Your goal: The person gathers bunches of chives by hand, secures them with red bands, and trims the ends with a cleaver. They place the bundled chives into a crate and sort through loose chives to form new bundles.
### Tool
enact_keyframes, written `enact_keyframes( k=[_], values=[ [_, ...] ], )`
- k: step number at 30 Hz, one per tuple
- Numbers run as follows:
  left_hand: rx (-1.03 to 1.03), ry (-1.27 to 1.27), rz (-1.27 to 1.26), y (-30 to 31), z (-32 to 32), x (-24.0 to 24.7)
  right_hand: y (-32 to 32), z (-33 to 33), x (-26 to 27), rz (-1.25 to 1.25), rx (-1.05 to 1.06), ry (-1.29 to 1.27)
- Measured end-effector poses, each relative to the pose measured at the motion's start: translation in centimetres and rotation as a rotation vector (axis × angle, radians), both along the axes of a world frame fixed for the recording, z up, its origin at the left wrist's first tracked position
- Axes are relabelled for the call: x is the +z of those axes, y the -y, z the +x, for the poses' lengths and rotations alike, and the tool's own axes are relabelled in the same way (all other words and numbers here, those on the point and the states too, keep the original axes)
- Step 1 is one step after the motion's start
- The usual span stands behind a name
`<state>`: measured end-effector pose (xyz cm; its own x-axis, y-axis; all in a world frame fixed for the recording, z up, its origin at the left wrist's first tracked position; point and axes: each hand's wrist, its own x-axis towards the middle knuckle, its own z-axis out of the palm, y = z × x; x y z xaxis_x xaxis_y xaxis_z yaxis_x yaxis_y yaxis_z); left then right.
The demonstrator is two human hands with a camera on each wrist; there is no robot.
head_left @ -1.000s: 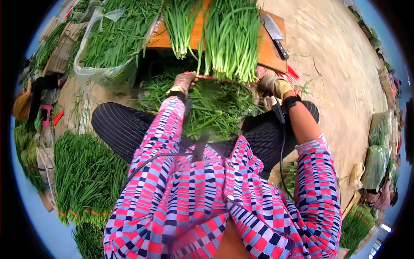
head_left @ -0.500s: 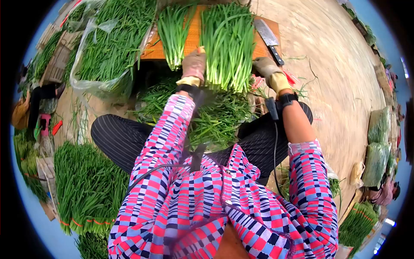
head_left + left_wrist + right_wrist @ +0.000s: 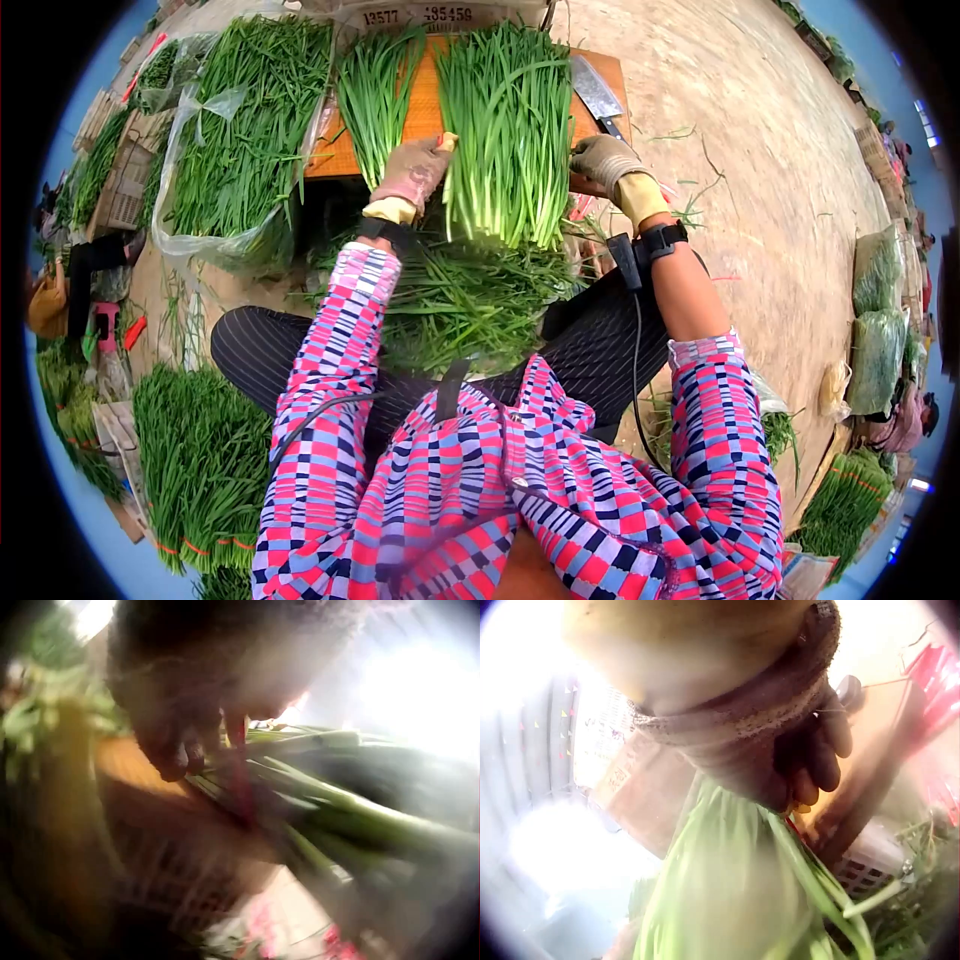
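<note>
Clamping my left hand (image 3: 415,170) and right hand (image 3: 605,160) on opposite sides of the long green chive bundle (image 3: 510,130) atop the orange wooden bench (image 3: 425,105).

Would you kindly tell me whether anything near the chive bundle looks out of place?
Two small things: loose chive stalks lie scattered on the ground right of the wooden board, and the cleaver lies bare on the board's corner, close to the right hand at the chive bundle.

Cleaver (image 3: 597,96) at board (image 3: 424,105) right edge; bare gap between chive bundles (image 3: 505,130).
</note>
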<state>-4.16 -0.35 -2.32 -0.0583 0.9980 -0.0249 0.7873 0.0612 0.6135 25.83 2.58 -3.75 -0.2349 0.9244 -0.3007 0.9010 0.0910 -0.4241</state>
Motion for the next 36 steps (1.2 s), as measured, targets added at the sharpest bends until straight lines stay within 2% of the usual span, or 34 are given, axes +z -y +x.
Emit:
enact_keyframes(
  k=[2,4,6,7,10,12,15,16,18,19,21,23,25,26,28,30,31,34,36],
  values=[
    [-0.092,-0.292,0.08,0.2,0.1,2.8,-0.2,0.9,-1.2,-0.06,-0.083,-0.14],
    [-0.099,-0.131,0.12,-0.2,0.1,3.3,-0.3,1.9,-1.6,-0.018,0.064,-0.199],
    [-0.098,0.001,0.078,-0.7,0.5,3.9,-0.3,1.5,-1.9,-0.11,-0.275,-0.436],
    [-0.095,0.38,0.064,-1.1,0.4,2.7,0.6,0.7,-0.6,-0.152,-0.348,-0.426],
    [-0.052,0.783,-0.054,-1.7,2.0,1.6,1.5,-1.6,0.7,0.098,-0.337,-0.294],
    [-0.153,0.871,-0.1,-1.1,4.0,2.3,2.8,-3.4,2.6,0.204,-0.304,-0.229],
    [-0.321,0.565,-0.019,-1.2,6.2,3.9,4.0,-6.5,4.1,0.374,-0.388,-0.226],
    [-0.296,0.497,-0.095,-1.3,6.8,4.5,4.2,-6.8,4.3,0.411,-0.381,-0.238],
    [-0.366,0.488,-0.046,-1.6,7.2,4.6,4.2,-7.3,4.6,0.482,-0.365,-0.26],
    [-0.379,0.403,-0.059,-2.1,7.2,4.1,4.1,-7.6,4.2,0.499,-0.369,-0.241],
    [-0.408,0.239,-0.088,-2.7,7.5,2.7,4.1,-7.3,2.3,0.451,-0.403,-0.275],
    [-0.39,0.042,-0.128,-2.8,8.0,3.8,3.4,-6.7,0.4,0.373,-0.441,-0.395],
    [-0.39,-0.168,-0.19,-2.4,8.8,5.2,3.9,-6.4,1.4,0.322,-0.466,-0.409],
    [-0.457,-0.205,-0.107,-3.1,8.6,4.0,3.9,-6.3,1.3,0.337,-0.465,-0.426],
    [-0.476,-0.177,-0.135,-3.3,8.6,3.6,3.8,-6.5,0.7,0.354,-0.488,-0.439],
    [-0.408,-0.062,-0.146,-2.8,8.4,3.9,3.7,-6.4,0.5,0.302,-0.521,-0.509],
    [-0.374,-0.002,-0.152,-2.1,8.5,4.1,3.8,-6.2,0.8,0.277,-0.536,-0.448],
    [-0.194,0.592,-0.044,-0.4,6.8,3.0,3.0,-3.7,-0.7,0.308,-0.574,-0.403],
    [-0.063,0.742,0.034,0.2,5.1,1.9,2.8,-1.8,-1.2,0.237,-0.56,-0.32]
  ],
)
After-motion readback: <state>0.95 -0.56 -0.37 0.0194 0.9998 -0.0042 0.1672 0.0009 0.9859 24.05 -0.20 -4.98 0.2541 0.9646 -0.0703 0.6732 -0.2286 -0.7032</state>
